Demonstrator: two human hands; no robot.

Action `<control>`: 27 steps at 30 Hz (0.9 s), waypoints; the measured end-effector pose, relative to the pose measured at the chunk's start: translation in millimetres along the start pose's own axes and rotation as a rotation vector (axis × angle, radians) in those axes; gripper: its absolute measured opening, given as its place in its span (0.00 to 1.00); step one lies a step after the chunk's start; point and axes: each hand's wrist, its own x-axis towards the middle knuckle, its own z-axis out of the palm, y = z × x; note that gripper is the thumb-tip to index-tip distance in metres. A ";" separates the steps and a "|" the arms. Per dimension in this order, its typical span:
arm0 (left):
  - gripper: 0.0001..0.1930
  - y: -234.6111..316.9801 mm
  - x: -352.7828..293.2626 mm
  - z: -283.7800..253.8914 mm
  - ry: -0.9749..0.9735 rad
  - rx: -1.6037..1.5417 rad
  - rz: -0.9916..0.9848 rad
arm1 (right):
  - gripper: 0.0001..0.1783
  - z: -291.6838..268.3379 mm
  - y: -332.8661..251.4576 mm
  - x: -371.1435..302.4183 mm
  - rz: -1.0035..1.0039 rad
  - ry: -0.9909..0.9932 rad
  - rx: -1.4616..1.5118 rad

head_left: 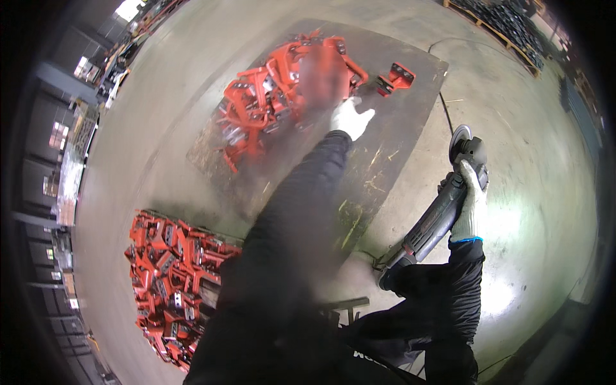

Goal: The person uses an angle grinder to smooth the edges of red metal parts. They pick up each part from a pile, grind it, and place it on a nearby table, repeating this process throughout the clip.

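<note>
My left hand (351, 119), in a white glove, reaches out over the dark metal plate (385, 151) at the near right side of a pile of red metal brackets (253, 96). Its thumb and a finger stand apart, and I see nothing held in it; a dark blur beside it hides part of the pile. To the right, my gloved right hand (473, 208) is wrapped round a black angle grinder (439, 215), whose disc (459, 142) points away from me. One red bracket (401, 77) lies apart on the plate, beyond my left hand.
A second heap of red brackets (173, 276) fills the lower left. A dark cable (445, 109) runs along the plate's right edge. Far right, a wooden pallet (494, 33) bears dark parts. Racks and stacked goods (70, 167) line the left side of the concrete floor.
</note>
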 end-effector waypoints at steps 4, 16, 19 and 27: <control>0.23 -42.3 -72.4 -144.0 -0.047 0.063 -0.068 | 0.29 19.7 4.3 -14.7 -0.007 -0.010 -0.060; 0.27 -183.1 -620.0 -314.0 0.453 0.224 -1.172 | 0.19 35.9 79.6 -15.8 0.008 -0.289 -0.344; 0.29 -200.9 -722.3 -274.3 0.637 0.053 -1.316 | 0.19 48.7 100.2 -29.6 -0.002 -0.342 -0.435; 0.32 -266.9 -748.9 -365.8 0.833 0.129 -1.616 | 0.21 85.4 135.9 -48.6 0.008 -0.344 -0.540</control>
